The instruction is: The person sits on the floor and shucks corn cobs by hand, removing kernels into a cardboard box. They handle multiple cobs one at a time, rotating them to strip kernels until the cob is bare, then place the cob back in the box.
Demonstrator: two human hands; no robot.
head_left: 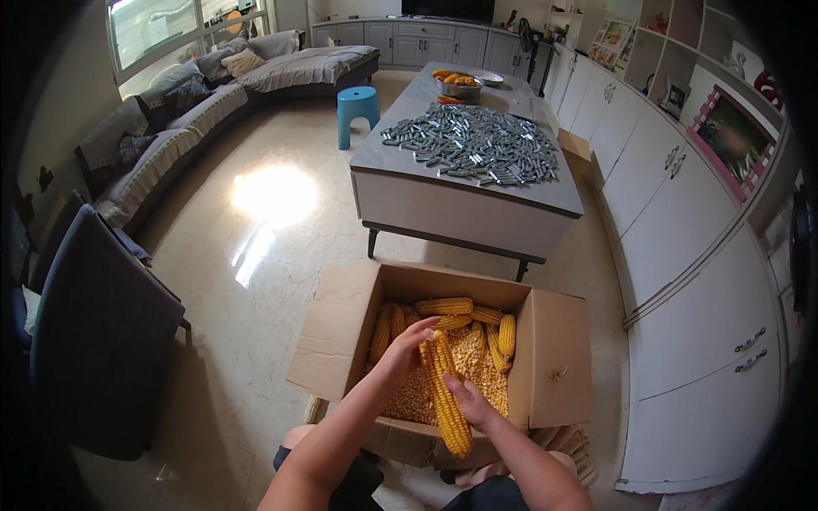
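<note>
An ear of dried yellow corn (446,396) is held slantwise over the open cardboard box (558,358), its thicker end toward me. My left hand (412,341) closes round its far, pale-tipped end. Against the ear's right side lies my right hand (471,402), thumb up along it and the other fingers mostly hidden. Beneath, loose corn kernels (400,396) cover the bottom of the box. Several more ears of corn (444,307) lie along its far and side walls.
Beyond the box stands a grey-topped table (464,204) spread with small metallic cylinders (477,140). A bowl of yellow-orange things (457,85) is at its far end. A blue stool (358,115), dark chair (106,332) and sofa (200,119) are left; white cabinets (673,230) line the right.
</note>
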